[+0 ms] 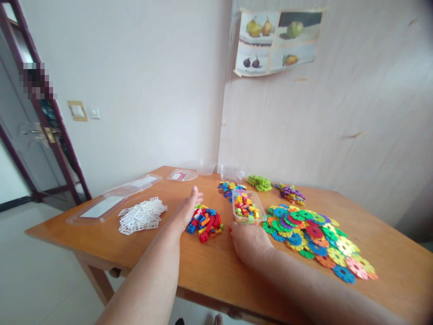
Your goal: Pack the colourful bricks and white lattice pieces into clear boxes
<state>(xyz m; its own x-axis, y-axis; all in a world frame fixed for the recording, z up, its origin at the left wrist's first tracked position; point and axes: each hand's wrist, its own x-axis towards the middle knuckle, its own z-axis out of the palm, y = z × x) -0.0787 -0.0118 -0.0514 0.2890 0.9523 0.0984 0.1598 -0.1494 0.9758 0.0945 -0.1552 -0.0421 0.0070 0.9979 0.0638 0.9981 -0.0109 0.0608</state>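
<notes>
My left hand [191,205] has its fingers stretched forward and thumb up, at the left edge of a pile of small coloured building bricks [206,223]. My right hand [250,241] is curled in front of a clear plastic box [263,215], just right of that pile. Its fingers are mostly hidden behind the back of the hand. A small red bit shows at the hand's left edge; I cannot make out what it is. More building bricks [246,205] in red, yellow, green and orange lie inside the box.
Slotted plastic discs [314,237] are heaped at right, white lattice pieces [142,215] at left. Farther back lie blue and yellow pieces [230,189], green pieces [259,182], purple pieces [291,193], clear lids [101,207] and clear containers [232,173] by the wall. A person stands at the door.
</notes>
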